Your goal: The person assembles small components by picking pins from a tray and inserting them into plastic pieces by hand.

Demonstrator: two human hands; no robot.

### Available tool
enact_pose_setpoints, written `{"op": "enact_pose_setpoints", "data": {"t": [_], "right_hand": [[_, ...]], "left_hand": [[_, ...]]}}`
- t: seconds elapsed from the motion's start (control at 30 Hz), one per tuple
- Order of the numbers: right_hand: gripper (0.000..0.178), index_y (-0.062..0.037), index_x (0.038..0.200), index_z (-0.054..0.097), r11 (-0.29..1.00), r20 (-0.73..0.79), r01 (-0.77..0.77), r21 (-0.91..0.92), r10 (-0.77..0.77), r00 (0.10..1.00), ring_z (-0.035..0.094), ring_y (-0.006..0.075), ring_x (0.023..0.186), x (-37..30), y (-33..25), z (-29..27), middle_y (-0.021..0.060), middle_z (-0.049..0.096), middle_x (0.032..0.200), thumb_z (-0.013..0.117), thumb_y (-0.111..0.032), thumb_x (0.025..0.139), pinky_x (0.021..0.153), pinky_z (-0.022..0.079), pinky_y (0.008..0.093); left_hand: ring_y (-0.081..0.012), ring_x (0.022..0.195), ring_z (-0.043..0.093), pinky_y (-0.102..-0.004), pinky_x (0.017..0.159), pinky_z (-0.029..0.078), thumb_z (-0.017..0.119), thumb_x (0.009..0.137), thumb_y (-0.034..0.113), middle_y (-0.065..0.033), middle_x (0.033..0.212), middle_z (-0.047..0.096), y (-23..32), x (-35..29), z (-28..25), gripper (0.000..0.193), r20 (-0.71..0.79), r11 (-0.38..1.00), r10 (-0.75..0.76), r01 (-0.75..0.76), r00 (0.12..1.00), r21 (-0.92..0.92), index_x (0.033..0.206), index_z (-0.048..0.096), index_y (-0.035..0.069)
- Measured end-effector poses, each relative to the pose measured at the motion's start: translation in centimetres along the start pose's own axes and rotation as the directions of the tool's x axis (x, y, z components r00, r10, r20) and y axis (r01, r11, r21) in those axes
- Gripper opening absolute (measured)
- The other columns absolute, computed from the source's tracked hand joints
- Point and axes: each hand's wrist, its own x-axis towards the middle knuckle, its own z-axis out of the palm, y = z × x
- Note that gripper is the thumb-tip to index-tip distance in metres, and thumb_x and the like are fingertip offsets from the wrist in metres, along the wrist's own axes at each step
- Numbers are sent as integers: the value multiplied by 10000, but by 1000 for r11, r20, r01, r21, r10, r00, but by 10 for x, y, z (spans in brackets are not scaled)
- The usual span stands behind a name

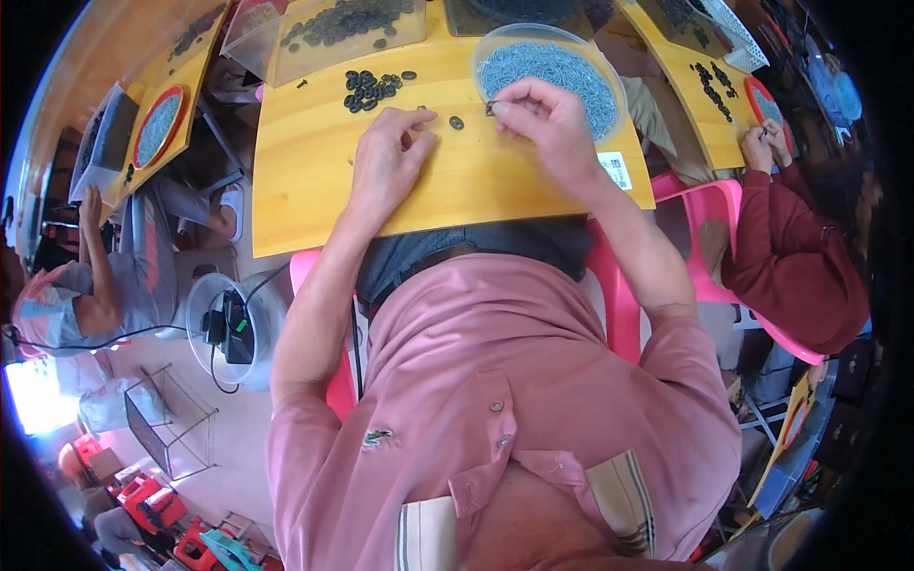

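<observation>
My right hand (547,122) pinches a small black part (490,108) between thumb and fingertips, just left of a clear round tub (617,90). Many small grey-blue metal pieces (543,81), too fine to name for certain, fill that tub. My left hand (388,164) rests on the yellow tabletop (305,181) with its fingers bent and a gap between thumb and forefinger. A tiny dark piece by its fingertips is hard to make out. Between both hands lies one black oval part (456,123). Beyond my left hand sits a loose group of similar black parts (369,90).
A clear bin (343,38) of black parts stands at the far left, with another dark-filled bin (514,14) beside it. A white label (617,171) is on the table's right corner. Co-workers sit at tables on the left (95,276) and right (790,247).
</observation>
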Motion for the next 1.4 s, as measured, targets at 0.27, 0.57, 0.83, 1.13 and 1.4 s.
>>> {"op": "enact_pose_setpoints", "data": {"t": [0.27,0.57,0.83,1.13,1.4], "right_hand": [[129,8,941,674,1000,-21,9,26,-8,1000,579,36,648,1,5,-10,-4,636,719,680,-114,899,560,434,188],[147,11,922,678,1000,-22,14,-12,-14,1000,579,41,627,4,4,-12,-11,624,680,684,-133,893,562,446,206],[164,17,959,669,990,123,-114,77,104,987,623,73,685,1,18,1,32,670,780,675,-133,894,604,484,220],[154,25,970,664,993,141,-112,21,108,984,617,80,707,-3,12,13,41,676,815,668,-111,899,645,494,233],[117,14,968,667,995,130,-89,-40,93,987,593,60,785,-4,10,11,23,668,862,663,-85,905,718,480,214]], "left_hand": [[-316,821,649,-405,737,520,730,825,135,-170,921,644,-8,37,16,260,325,876,284,-382,902,294,1066,725,37],[-191,700,664,-317,684,517,776,811,136,-111,802,710,7,31,10,193,233,977,27,-75,972,198,952,750,6],[-107,745,663,-230,707,522,768,829,61,-87,843,724,24,0,4,192,228,802,-341,409,912,-436,972,712,-55],[-103,753,656,-223,722,512,760,829,49,-84,849,717,24,-9,6,192,200,765,-366,416,909,-491,981,699,-51],[-75,746,635,-211,690,503,744,833,39,-56,844,709,23,-10,13,187,241,769,-345,420,907,-482,990,701,-54]]}}
